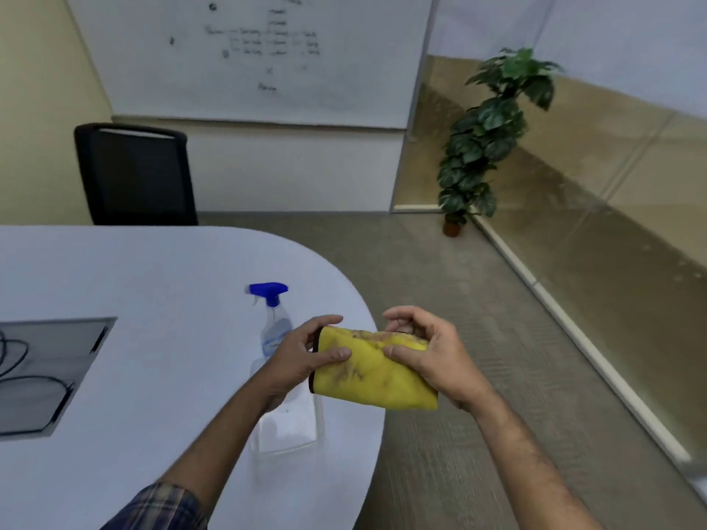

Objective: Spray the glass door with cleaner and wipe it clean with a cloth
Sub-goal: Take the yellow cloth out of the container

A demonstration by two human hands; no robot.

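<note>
A folded yellow cloth (375, 380) with brown stains and a dark edge is held between both hands, just off the right rim of the white table (153, 285). My left hand (302, 357) grips its left end, thumb on top. My right hand (428, 357) pinches its upper right end. A clear spray bottle (273, 323) with a blue trigger head stands upright on the table right behind my left hand; its lower part is hidden by that hand. The glass wall (597, 177) runs along the right side of the room.
A black chair (134, 174) stands behind the table below a whiteboard (248, 55). A potted plant (482, 135) stands in the corner by the glass. A grey cable box (49, 372) with black cables is set into the table at the left. A clear tray (287, 426) lies near the table's edge.
</note>
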